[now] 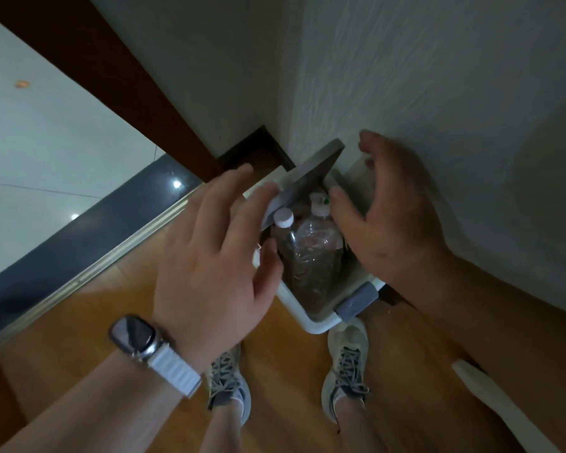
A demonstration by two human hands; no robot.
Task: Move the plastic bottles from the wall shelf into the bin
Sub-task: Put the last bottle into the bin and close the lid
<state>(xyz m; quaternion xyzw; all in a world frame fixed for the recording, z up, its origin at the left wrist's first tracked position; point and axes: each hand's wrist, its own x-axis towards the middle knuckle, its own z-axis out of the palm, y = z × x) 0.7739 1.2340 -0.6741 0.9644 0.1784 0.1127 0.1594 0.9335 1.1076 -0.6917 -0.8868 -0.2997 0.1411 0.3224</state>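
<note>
A white bin (310,325) stands on the wood floor against the wall, its grey lid (311,173) tilted up. Inside stand two clear plastic bottles, one with a white cap (283,219) and a larger crinkled one (316,256) with a pale cap. My left hand (209,266), with a watch on its wrist, hovers over the bin's left side with fingers spread, the fingertips close to the lid's lower edge. My right hand (389,217) is over the bin's right side, fingers apart and curved, slightly blurred, holding nothing. The wall shelf is out of view.
A textured white wall (438,93) rises right behind the bin. A grey foot pedal (356,302) sticks out at the bin's front. My two shoes (345,364) stand just before it. A dark threshold strip (79,243) and tiled floor lie to the left.
</note>
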